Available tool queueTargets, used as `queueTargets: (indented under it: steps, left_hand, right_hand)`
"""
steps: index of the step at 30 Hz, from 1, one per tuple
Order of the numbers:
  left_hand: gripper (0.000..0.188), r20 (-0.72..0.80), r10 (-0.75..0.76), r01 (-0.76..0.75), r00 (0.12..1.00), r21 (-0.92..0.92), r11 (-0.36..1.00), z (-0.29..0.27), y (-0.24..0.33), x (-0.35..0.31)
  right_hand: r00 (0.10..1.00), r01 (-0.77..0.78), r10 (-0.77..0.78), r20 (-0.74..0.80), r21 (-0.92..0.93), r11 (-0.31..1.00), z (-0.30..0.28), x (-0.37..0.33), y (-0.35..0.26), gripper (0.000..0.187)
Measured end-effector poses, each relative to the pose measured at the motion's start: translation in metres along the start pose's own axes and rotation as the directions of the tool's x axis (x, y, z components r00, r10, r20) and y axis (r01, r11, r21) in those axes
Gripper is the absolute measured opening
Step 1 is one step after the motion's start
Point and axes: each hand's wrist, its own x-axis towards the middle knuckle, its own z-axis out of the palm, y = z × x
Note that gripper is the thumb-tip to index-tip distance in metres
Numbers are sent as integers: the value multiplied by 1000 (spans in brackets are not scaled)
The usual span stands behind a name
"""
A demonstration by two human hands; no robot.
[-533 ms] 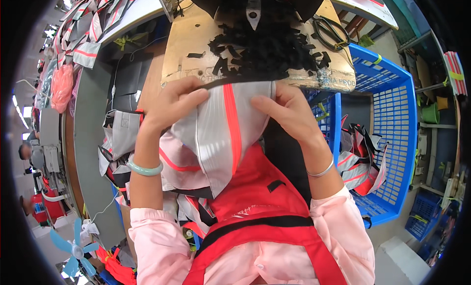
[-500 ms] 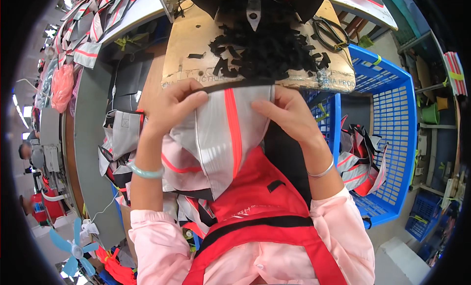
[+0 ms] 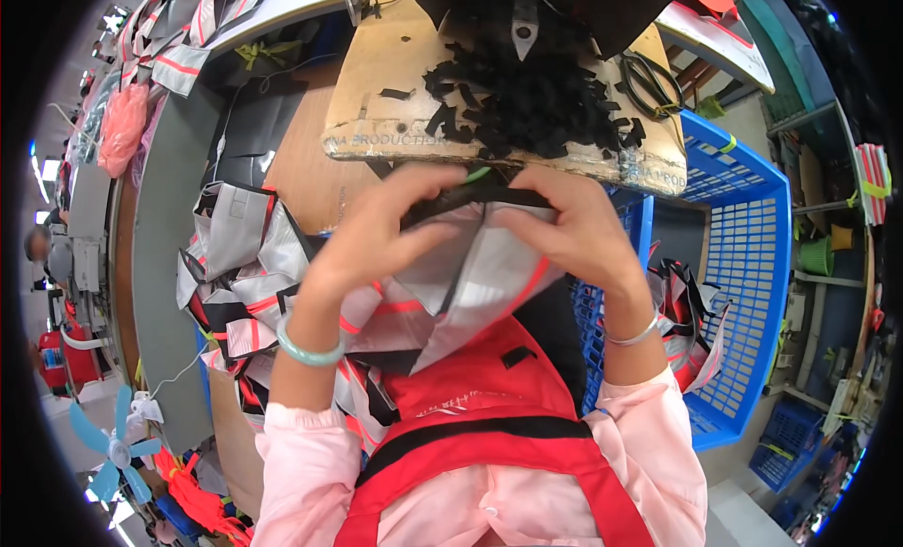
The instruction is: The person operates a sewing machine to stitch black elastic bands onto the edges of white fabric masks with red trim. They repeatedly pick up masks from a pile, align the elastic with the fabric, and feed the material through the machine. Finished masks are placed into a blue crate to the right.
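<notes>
In front of my red apron (image 3: 470, 368) hangs a grey fabric bag (image 3: 489, 265) with a black-bound upper edge and a red stripe. My left hand (image 3: 386, 232) grips that edge on its left part, thumb in front and fingers behind, slightly blurred. On the right part of the edge, my right hand (image 3: 574, 227) holds the fabric between thumb and fingers. A dark seam runs down the bag between the two hands. Just beyond my fingertips is the front edge of a wooden board (image 3: 367, 124), strewn with black fabric scraps (image 3: 536, 105).
A dark machine part with a pointed metal tip (image 3: 525, 30) overhangs the board. Scissors (image 3: 649, 84) lie at its right. A blue crate (image 3: 743, 265) holding similar fabric pieces stands right; more grey-red pieces (image 3: 235, 237) are heaped left. A blue fan (image 3: 118, 448) sits lower left.
The bag has turned in my hands: a dark seam now faces me where the red stripe ran down the middle. My left hand has moved right, and the view has shifted slightly.
</notes>
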Motion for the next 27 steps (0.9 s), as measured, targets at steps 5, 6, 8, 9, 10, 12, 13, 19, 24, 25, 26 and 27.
queueTargets:
  steps: [5, 6, 8, 9, 10, 12, 13, 19, 24, 25, 26, 27]
  left_hand:
    - [28, 34, -140, 144, 990, -225, 964, 0, -6, -17]
    - [26, 11, -108, 107, 994, -274, 956, -4, 1, -10]
    - [24, 7, -96, 94, 995, -269, 958, -17, 15, 11]
    - [24, -6, -73, 68, 997, -304, 950, -19, 19, 21]
    - [24, -6, -111, 105, 994, -274, 956, -22, 20, 30]
    - [23, -10, -185, 179, 983, -216, 960, -28, 19, 47]
    - [23, 10, -170, 169, 985, -195, 966, -30, 16, 55]
    - [25, 69, -189, 192, 980, -45, 980, -41, 5, 93]
    - [28, 81, -260, 259, 962, 20, 966, -45, -12, 111]
    - [28, 87, -258, 259, 962, 2, 966, -46, -14, 113]
    - [28, 94, -257, 259, 962, -17, 966, -46, -15, 114]
    - [29, 100, -252, 258, 963, -53, 965, -47, -14, 116]
  right_hand:
    - [998, 46, -53, 16, 315, 948, -22, 0, -3, 19]
    - [999, 46, -51, 7, 327, 944, -27, 1, -5, 19]
    - [998, 59, -42, -49, 426, 903, -32, 6, -9, 18]
    - [997, 48, -17, -75, 430, 901, -32, 9, -9, 18]
    - [995, 38, 8, -103, 437, 898, -31, 14, -4, 18]
    - [991, 21, 35, -132, 399, 917, -30, 25, 4, 20]
    - [988, 1, 61, -142, 401, 916, -31, 28, 6, 20]
    - [977, -23, 128, -171, 509, 860, -27, 51, 25, 24]
    - [972, -94, 188, -138, 506, 858, -28, 66, 29, 28]
    - [971, -97, 193, -140, 509, 855, -27, 68, 31, 28]
    - [972, -77, 179, -154, 508, 858, -28, 70, 32, 28]
    - [972, -57, 164, -169, 507, 860, -29, 71, 31, 29]
